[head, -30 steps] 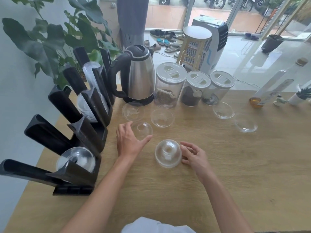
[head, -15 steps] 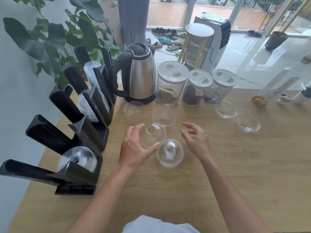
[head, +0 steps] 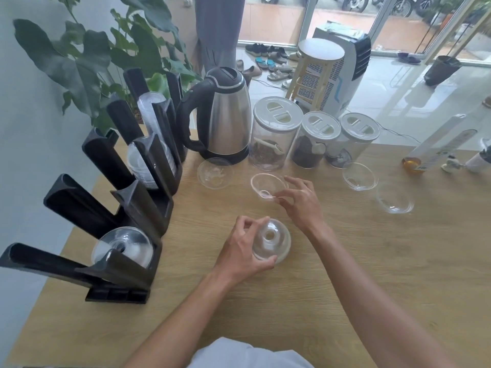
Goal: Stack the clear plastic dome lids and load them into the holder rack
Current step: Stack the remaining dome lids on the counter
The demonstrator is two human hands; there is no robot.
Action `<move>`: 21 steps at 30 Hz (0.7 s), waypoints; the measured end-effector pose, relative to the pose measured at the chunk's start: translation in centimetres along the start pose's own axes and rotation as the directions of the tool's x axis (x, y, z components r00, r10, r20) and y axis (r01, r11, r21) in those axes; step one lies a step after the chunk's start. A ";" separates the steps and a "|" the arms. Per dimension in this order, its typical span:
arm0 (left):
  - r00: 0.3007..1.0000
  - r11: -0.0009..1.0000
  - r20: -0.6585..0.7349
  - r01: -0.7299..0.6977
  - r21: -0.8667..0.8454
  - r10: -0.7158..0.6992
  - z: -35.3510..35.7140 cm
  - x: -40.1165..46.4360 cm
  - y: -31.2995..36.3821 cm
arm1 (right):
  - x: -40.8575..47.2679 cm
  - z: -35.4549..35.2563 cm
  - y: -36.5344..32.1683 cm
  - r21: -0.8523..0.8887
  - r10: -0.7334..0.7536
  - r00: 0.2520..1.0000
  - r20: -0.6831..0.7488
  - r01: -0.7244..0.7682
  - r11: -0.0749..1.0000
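Two clear dome lids [head: 271, 241] sit nested on the wooden table, dome side up, and my left hand [head: 243, 252] grips them from the left. My right hand [head: 301, 204] reaches further back, thumb and fingers pinching the near rim of an upturned dome lid [head: 267, 185] that rests on the table. Three more loose lids lie around: one by the kettle [head: 215, 172] and two at the right [head: 360, 177] [head: 395, 198]. The black holder rack [head: 138, 216] stands along the left edge, with lid stacks in its front slot [head: 122, 247] and middle slots [head: 139, 166].
A steel kettle [head: 225, 115] and three lidded jars [head: 276, 134] stand at the back of the table [head: 345, 288]. Bottles and a small figure [head: 435, 152] are at the far right. A leafy plant [head: 87, 57] rises behind the rack.
My left hand brought a lid from beside the rack and set it over the dome lid in front of me. My right hand left that lid and moved back to the upturned one.
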State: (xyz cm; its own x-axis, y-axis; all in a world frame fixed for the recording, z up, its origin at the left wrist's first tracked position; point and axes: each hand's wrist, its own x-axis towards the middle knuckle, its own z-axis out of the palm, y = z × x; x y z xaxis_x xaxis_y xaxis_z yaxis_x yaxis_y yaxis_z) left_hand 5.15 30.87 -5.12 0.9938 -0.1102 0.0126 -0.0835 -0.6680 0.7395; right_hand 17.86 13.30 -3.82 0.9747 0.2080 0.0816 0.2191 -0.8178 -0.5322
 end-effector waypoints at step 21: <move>0.969 0.971 -0.225 -0.150 -0.186 0.106 -3.8 1.5 3.5 | -7.9 -6.7 -2.4 0.928 0.204 0.915 0.347 -0.367 0.064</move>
State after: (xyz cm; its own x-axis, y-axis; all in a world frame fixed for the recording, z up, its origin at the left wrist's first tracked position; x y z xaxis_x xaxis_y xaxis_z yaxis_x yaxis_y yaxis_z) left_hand 6.65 31.12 0.07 0.9701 -0.0119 0.2423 -0.2162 -0.4957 0.8412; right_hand 9.91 9.98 2.46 0.9215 0.2103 -0.3266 -0.3842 0.3690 -0.8463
